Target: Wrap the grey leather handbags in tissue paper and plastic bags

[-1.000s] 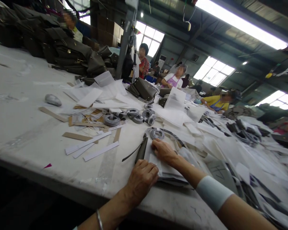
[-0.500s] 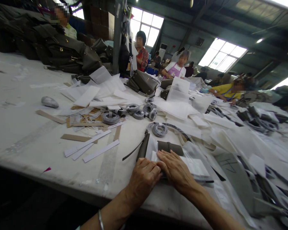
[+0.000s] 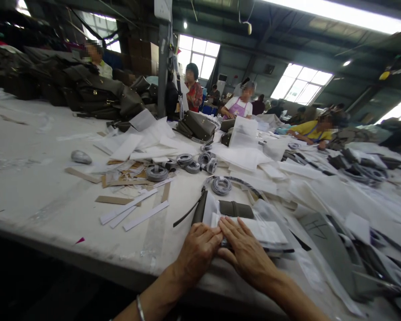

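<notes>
One dark bag, partly covered by white wrapping, lies on the table near its front edge. Left hand: fingers curl at the bag's near left corner; whether they grip cannot be told. Right hand: fingers extend flat on the wrapping, close beside the left hand. Grey coil: one, beyond the bag. White strips: loose, to its left.

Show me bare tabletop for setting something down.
Largely bare: white tabletop left of the flat brown strips; a smaller patch between the narrow white strips and left hand. Crowded: the right side, heaped with translucent white sheets.
</notes>
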`<move>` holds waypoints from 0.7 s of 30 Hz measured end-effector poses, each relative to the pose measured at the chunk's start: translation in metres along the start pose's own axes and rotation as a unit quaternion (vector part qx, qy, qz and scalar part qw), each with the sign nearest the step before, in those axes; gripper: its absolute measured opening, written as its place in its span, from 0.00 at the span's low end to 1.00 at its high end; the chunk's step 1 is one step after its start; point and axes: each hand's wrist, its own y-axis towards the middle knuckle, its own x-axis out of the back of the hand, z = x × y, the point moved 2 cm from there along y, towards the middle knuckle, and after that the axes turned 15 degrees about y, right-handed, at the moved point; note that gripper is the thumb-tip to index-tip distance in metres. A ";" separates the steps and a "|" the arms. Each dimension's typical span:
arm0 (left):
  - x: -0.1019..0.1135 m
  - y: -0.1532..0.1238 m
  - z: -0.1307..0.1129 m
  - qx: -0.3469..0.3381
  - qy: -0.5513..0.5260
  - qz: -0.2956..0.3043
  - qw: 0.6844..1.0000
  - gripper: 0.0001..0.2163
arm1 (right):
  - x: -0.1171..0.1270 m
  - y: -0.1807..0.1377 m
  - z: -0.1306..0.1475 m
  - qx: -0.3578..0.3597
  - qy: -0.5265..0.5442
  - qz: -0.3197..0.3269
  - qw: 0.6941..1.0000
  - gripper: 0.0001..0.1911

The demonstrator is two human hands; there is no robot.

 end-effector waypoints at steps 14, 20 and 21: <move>0.046 -0.026 0.006 -0.027 0.120 0.001 0.992 0.15 | -0.012 0.002 -0.020 0.222 -0.180 -0.218 0.933 0.37; 0.091 -0.031 0.106 0.141 0.215 0.038 0.966 0.08 | 0.000 0.014 -0.005 0.260 -0.168 -0.248 0.918 0.35; 0.092 -0.030 0.125 0.146 0.252 0.077 0.953 0.08 | -0.004 0.017 -0.005 0.271 -0.167 -0.242 0.917 0.33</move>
